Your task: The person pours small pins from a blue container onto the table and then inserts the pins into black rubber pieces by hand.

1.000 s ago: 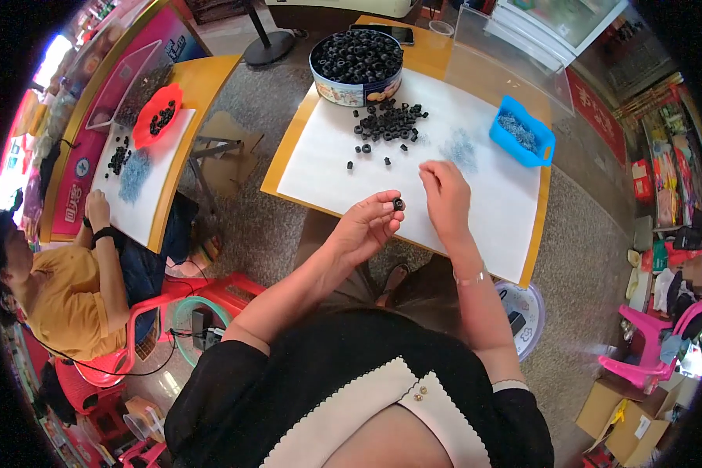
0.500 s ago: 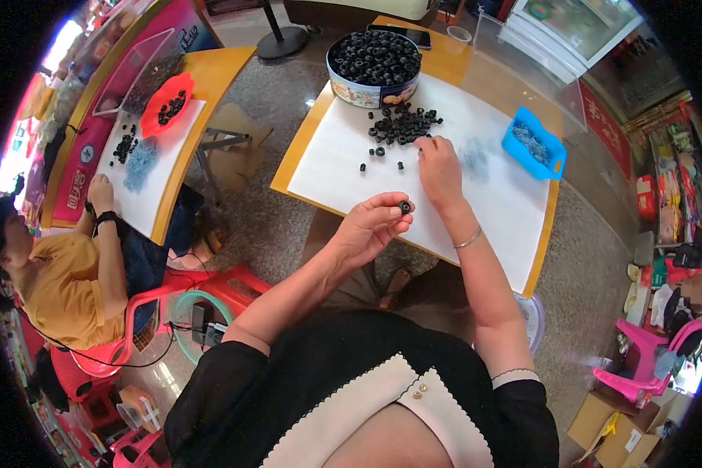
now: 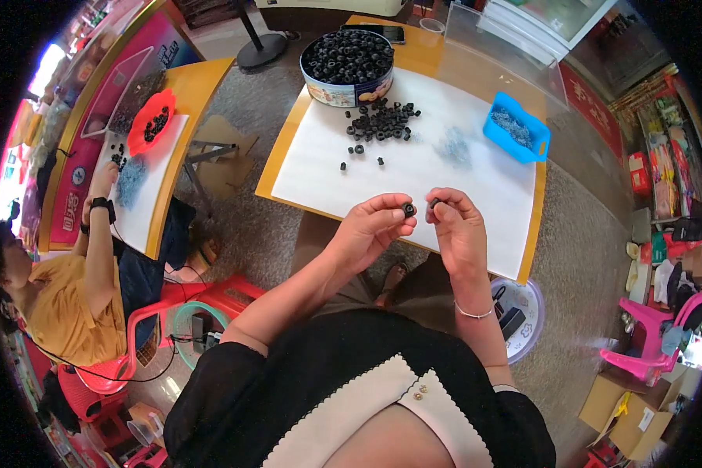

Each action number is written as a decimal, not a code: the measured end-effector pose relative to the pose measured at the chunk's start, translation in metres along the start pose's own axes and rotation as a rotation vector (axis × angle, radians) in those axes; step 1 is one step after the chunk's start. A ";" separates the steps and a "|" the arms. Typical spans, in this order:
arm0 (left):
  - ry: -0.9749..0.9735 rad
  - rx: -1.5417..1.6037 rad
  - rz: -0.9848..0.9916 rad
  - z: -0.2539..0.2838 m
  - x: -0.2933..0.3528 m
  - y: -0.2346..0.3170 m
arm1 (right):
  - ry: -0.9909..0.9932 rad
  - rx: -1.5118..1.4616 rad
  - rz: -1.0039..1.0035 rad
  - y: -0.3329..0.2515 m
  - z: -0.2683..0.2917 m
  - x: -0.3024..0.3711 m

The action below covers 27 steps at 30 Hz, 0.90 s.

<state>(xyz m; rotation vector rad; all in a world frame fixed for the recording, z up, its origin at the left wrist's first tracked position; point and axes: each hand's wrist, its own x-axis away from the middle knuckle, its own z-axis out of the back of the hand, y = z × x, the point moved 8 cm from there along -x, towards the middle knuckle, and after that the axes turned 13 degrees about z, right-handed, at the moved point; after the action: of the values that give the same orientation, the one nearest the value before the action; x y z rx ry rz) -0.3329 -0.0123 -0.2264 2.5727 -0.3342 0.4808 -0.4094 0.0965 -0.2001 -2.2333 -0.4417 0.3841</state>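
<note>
My left hand [image 3: 374,228] pinches a small black ring-shaped part [image 3: 408,209] between thumb and fingers. My right hand [image 3: 458,226] is drawn up beside it, fingertips closed on another small dark piece [image 3: 434,203]. Both hands hover over the near edge of the white sheet [image 3: 320,171] on the wooden table [image 3: 277,156]. A loose pile of black rings [image 3: 382,123] lies farther back, in front of a round tin [image 3: 348,69] full of the same parts. A heap of thin metal springs [image 3: 452,147] rests on the sheet.
A blue tray [image 3: 516,126] of springs sits at the sheet's right. A clear plastic box [image 3: 507,47] stands behind it. At the left, a person in a yellow shirt [image 3: 54,304] works at another table with a red tray [image 3: 152,121]. Red stools [image 3: 210,300] stand nearby.
My right hand has come back from the pile of rings toward me and now meets my left hand, which has stayed holding its ring.
</note>
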 end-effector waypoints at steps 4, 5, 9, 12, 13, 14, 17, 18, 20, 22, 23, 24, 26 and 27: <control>0.027 -0.067 0.001 -0.008 0.002 -0.001 | 0.004 -0.082 -0.003 -0.002 0.004 0.008; 0.033 -0.088 -0.001 -0.010 0.002 -0.001 | 0.012 -0.014 0.006 -0.005 0.004 0.010; 0.032 -0.119 -0.030 -0.013 0.005 -0.002 | 0.044 0.263 0.060 -0.017 0.000 0.018; 0.034 -0.155 -0.067 -0.016 0.006 -0.001 | 0.028 0.412 0.115 -0.027 -0.007 0.021; 0.034 -0.156 -0.066 -0.017 0.006 -0.002 | 0.029 0.412 0.116 -0.028 -0.006 0.022; 0.039 -0.175 -0.086 -0.017 0.007 -0.001 | -0.022 0.510 0.177 -0.032 -0.010 0.022; 0.053 -0.211 -0.117 -0.018 0.007 0.000 | -0.116 0.705 0.313 -0.042 -0.019 0.024; 0.062 -0.228 -0.129 -0.018 0.007 0.001 | -0.158 0.802 0.387 -0.048 -0.024 0.025; 0.077 -0.270 -0.143 -0.016 0.006 0.002 | -0.194 0.902 0.449 -0.054 -0.032 0.026; 0.090 -0.312 -0.157 -0.015 0.007 0.003 | -0.230 1.003 0.512 -0.057 -0.038 0.028; 0.100 -0.369 -0.177 -0.016 0.008 0.004 | -0.252 1.051 0.558 -0.059 -0.042 0.029; 0.111 -0.427 -0.196 -0.017 0.009 0.006 | -0.274 1.098 0.605 -0.061 -0.045 0.031; 0.120 -0.470 -0.211 -0.019 0.012 0.008 | -0.292 1.125 0.661 -0.062 -0.048 0.031; 0.128 -0.513 -0.227 -0.021 0.012 0.009 | -0.310 1.151 0.717 -0.063 -0.051 0.033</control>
<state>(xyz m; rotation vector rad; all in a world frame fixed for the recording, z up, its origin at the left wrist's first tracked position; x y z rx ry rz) -0.3301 -0.0109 -0.2009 2.0389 -0.0983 0.4103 -0.3707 0.1157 -0.1240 -1.1132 0.4021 1.0441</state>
